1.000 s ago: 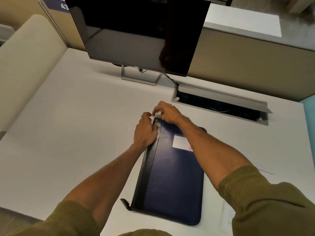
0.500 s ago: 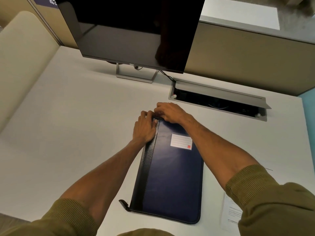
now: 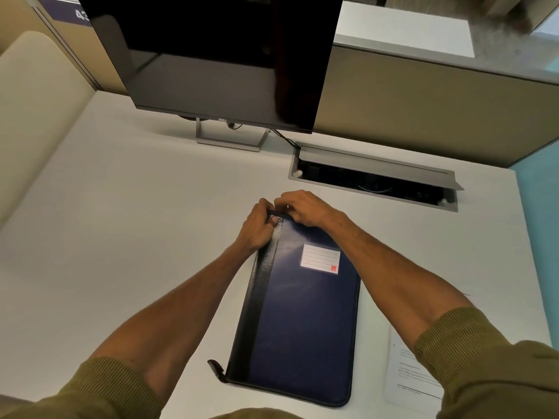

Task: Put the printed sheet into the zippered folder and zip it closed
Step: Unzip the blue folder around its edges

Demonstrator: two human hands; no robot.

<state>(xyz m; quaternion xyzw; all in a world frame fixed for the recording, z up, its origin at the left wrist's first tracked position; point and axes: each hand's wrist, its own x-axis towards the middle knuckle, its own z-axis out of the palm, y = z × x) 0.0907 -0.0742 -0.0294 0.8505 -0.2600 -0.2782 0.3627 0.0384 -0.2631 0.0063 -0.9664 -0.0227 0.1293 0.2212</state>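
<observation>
White worktop: navy folder flat; printed sheet beside it, outside. Left hand pressed its far corner; right hand pinched there, zipper pull presumably. Advice: brace, pull steadily.

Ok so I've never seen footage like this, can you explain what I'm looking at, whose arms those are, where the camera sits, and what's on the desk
There is no machine here. A person wears a camera on the head, so it looks down along their own forearms, in olive green sleeves. On the white desk lies a dark blue zippered folder with a white label. Both hands meet at its far corner: the left hand grips the black zipper edge, and the right hand pinches something at the corner, likely the zipper pull, though it is hidden. A printed sheet lies on the desk by the right arm, outside the folder. Behind stand a dark monitor and an open cable hatch.
</observation>
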